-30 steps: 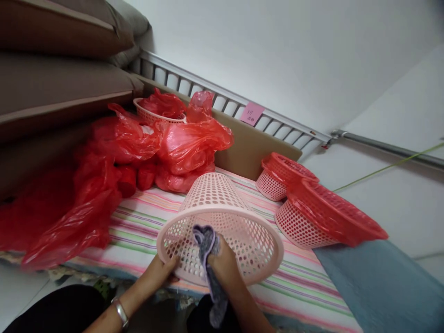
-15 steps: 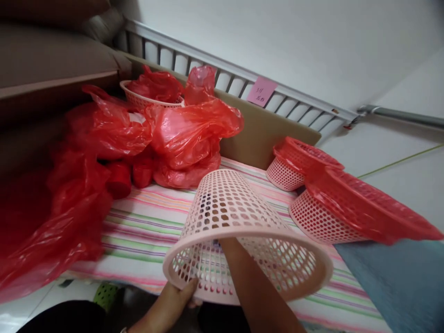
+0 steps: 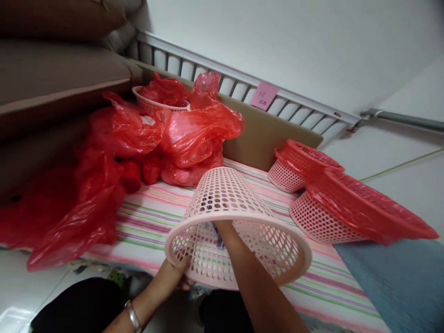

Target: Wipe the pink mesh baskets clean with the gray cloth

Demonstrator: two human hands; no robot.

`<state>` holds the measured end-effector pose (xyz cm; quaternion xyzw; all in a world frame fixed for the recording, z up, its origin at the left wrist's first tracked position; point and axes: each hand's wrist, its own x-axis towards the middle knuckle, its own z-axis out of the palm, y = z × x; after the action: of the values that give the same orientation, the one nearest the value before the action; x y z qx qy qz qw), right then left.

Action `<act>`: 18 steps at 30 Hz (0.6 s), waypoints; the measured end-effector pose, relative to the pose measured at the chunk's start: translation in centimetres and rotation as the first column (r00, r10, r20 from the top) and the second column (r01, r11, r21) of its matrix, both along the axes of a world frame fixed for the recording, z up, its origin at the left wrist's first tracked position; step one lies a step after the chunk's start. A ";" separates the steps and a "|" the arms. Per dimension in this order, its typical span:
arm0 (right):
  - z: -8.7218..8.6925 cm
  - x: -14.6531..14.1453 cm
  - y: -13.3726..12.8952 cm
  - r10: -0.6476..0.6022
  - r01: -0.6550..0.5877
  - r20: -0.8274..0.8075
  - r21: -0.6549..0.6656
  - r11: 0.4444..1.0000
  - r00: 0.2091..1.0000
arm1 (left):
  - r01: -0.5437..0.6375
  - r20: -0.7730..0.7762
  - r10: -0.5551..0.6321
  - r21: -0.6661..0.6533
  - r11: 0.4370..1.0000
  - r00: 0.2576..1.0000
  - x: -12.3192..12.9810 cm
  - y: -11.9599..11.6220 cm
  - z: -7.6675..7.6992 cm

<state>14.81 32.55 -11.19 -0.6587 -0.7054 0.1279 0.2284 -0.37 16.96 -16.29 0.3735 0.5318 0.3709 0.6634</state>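
A pale pink perforated plastic basket (image 3: 263, 222) lies tipped on its side over the striped cloth, its wide mouth facing me. My left hand (image 3: 181, 273) grips the near left part of its rim, thumb on the inside and fingers underneath. Through the mouth reaches my right arm, with my right hand (image 3: 222, 225) inside against the upper wall. A crumpled bluish-purple cloth (image 3: 219, 238) shows beneath that hand, which seems closed on it. The basket wall hides most of the right fingers.
Two more pink baskets lined with red plastic bags (image 3: 326, 222) stand at the right. Red plastic bags (image 3: 197, 134) heap up at the back left, beside another basket (image 3: 142, 101). A board (image 3: 249, 134) and metal railing (image 3: 301, 104) run along the wall.
The view has shifted slightly left. The basket's mouth has tilted up and narrowed at the right. More of the bluish-purple cloth shows under my right hand, and my left wrist bracelet has come into view.
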 end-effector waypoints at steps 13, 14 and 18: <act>-1.1 1.9 -18.6 0.218 -0.167 0.320 -0.181 0.969 0.922 | 0.088 -0.091 -0.074 0.154 0.984 0.993 -0.2 -0.1 0.6; -1.1 1.8 -17.6 0.191 -0.148 0.319 -0.154 0.977 0.928 | 0.087 -0.093 -0.074 0.141 0.986 0.993 -0.2 -0.1 0.6; -0.5 1.0 -10.6 0.055 -0.045 0.268 -0.041 0.998 0.962 | 0.090 -0.048 -0.086 0.092 0.992 0.995 0.0 0.0 -0.1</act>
<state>15.83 21.98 -11.72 -0.6558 -0.7440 0.0551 0.1157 -0.38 16.92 -16.40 0.4357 0.5112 0.3576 0.6488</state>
